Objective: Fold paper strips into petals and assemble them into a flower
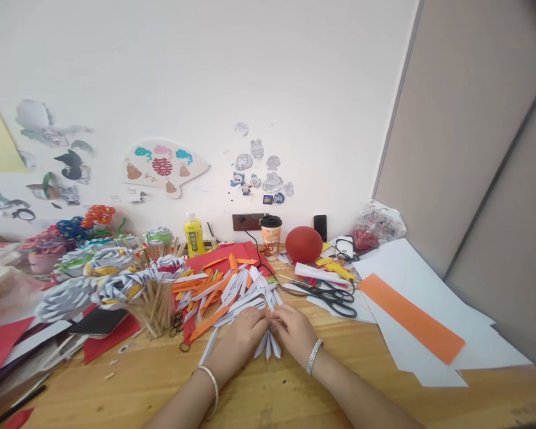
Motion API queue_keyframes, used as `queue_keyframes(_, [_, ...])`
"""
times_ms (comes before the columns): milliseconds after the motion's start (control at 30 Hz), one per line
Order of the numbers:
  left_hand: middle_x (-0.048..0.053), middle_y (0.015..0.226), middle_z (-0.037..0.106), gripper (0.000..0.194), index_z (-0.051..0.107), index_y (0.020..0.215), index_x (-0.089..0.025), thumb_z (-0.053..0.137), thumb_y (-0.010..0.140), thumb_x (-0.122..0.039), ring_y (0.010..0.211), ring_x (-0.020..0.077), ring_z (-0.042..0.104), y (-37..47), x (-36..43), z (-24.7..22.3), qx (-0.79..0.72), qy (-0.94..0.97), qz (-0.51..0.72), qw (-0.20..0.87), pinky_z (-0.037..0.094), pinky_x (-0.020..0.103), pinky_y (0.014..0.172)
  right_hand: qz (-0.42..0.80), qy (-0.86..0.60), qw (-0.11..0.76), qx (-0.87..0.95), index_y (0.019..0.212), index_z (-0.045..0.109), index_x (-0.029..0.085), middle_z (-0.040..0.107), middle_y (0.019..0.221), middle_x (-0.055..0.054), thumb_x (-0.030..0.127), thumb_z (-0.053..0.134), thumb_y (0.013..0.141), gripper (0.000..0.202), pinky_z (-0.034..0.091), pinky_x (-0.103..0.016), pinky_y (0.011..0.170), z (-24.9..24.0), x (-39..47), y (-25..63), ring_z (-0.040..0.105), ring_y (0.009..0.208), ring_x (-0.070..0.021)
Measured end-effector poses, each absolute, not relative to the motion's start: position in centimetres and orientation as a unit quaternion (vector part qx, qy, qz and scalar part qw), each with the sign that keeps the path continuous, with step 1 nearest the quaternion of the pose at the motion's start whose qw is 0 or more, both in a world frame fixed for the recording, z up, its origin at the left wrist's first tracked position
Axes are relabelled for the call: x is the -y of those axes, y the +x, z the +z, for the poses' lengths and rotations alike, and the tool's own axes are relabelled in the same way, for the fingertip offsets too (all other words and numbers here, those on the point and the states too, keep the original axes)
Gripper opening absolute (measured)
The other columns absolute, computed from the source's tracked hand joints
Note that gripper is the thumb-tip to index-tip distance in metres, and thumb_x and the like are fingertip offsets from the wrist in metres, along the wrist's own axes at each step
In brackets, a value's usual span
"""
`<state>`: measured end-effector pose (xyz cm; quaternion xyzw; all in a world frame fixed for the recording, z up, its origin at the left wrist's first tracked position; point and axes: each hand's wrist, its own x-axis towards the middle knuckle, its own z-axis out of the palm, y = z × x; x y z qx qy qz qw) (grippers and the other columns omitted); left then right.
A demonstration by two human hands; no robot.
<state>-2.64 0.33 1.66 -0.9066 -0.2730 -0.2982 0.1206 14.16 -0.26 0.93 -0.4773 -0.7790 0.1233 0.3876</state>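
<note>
My left hand (245, 330) and my right hand (296, 333) meet at the middle of the table's near side, fingers pinched together. Between them they hold a fan-like bunch of folded white paper pieces (268, 347), with a little orange at the points. Its folds spread out below my fingers, and my fingertips hide its centre. Just beyond my hands lies a loose pile of folded paper strips (239, 289), white and orange. Black-handled scissors (339, 300) lie to the right of my right hand.
Paper flowers on sticks (120, 286) crowd the left. A yellow bottle (193, 235), a lidded cup (271, 238) and a red balloon (304, 245) stand along the wall. A yellow glue gun (337, 268) lies behind the scissors. White sheets (397, 333) and an orange strip (413, 319) cover the right.
</note>
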Motion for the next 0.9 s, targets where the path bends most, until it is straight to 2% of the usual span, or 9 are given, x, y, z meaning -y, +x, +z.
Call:
queue_keyframes(267, [0.007, 0.084, 0.057, 0.018, 0.052, 0.093, -0.013, 0.036, 0.089, -0.006, 0.077, 0.0177, 0.052, -2.4, -0.5, 1.2, 0.263, -0.917, -0.245, 0.174, 0.048, 0.031, 0.071, 0.060, -0.487, 0.369, 0.790, 0.080, 0.063, 0.018, 0.062, 0.079, -0.004, 0.008, 0.050, 0.083, 0.016, 0.044, -0.026, 0.068, -0.4, 0.1, 14.0, 0.057, 0.076, -0.0172])
queue_keyframes(567, [0.008, 0.081, 0.057, 0.023, 0.053, 0.088, -0.013, 0.032, 0.089, -0.005, 0.073, 0.0192, 0.052, -2.1, -1.2, 0.3, 0.269, -0.909, -0.244, 0.204, 0.048, 0.034, 0.066, 0.047, -0.477, 0.341, 0.809, 0.081, 0.063, 0.017, 0.062, 0.079, -0.004, 0.008, 0.056, 0.079, 0.012, 0.045, -0.025, 0.069, 0.1, -0.1, 14.0, 0.058, 0.076, -0.0167])
queue_keyframes(667, [0.007, 0.081, 0.058, 0.025, 0.053, 0.087, -0.014, 0.031, 0.088, -0.003, 0.073, 0.0193, 0.053, -2.1, -1.2, 0.3, 0.281, -0.907, -0.228, 0.215, 0.048, 0.035, 0.067, 0.030, -0.482, 0.323, 0.814, 0.077, 0.062, 0.018, 0.062, 0.075, -0.003, 0.010, 0.055, 0.081, 0.012, 0.044, -0.025, 0.066, 0.0, -0.2, 14.1, 0.058, 0.073, -0.0163])
queue_keyframes(900, [0.005, 0.079, 0.058, 0.018, 0.053, 0.081, -0.015, 0.039, 0.086, -0.004, 0.072, 0.0183, 0.054, -2.2, -0.7, 1.3, 0.301, -0.916, -0.198, 0.177, 0.048, 0.032, 0.067, 0.008, -0.461, 0.268, 0.846, 0.077, 0.064, 0.017, 0.064, 0.073, -0.004, 0.018, 0.054, 0.085, 0.013, 0.044, -0.025, 0.066, -0.4, -0.8, 14.6, 0.059, 0.071, -0.0165])
